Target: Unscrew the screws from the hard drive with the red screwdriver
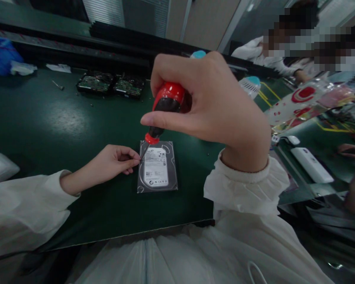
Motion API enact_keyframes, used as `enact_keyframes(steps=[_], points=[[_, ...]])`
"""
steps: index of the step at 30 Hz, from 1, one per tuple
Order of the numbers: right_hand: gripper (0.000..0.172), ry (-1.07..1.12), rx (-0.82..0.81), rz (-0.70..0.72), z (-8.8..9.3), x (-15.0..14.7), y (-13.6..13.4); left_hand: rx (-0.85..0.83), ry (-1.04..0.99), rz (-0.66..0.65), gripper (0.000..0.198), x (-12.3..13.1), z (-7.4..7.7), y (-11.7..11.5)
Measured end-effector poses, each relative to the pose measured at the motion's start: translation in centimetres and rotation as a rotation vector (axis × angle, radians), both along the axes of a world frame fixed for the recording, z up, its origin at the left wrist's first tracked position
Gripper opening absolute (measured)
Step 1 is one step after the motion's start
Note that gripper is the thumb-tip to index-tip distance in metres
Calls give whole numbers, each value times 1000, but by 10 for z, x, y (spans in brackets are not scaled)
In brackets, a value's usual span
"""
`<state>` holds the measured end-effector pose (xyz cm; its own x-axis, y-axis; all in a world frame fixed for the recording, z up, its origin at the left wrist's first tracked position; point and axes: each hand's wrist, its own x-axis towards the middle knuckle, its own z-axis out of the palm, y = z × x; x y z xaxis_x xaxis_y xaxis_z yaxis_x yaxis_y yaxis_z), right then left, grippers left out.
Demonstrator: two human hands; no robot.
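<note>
The right hand [213, 106] is gripping the red-and-black handle of a screwdriver [165, 108], fingers curled around it and thumb lying along the front, with the shaft slanting down to the upper left corner of a hard drive [157, 166]. The drive is lying flat, label up, near the front edge of the dark green bench [62, 118]. The left hand [114, 161] is resting on the bench just beside the drive's left side, fingertips pressed together around the screwdriver's tip. Two bare circuit boards [111, 83] are sitting towards the bench's far edge, well apart from the drive.
</note>
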<state>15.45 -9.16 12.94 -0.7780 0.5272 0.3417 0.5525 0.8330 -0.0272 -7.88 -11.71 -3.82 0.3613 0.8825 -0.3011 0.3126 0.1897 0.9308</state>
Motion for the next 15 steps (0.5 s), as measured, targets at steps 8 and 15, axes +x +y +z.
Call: enact_keyframes(steps=[8,15], points=[[40,-65,-75,14,3,4,-6,-48,12,49,28,6,10,-2],[35,-50,-71,-11,3,3,-9,-56,7,59,29,7,10,-2]])
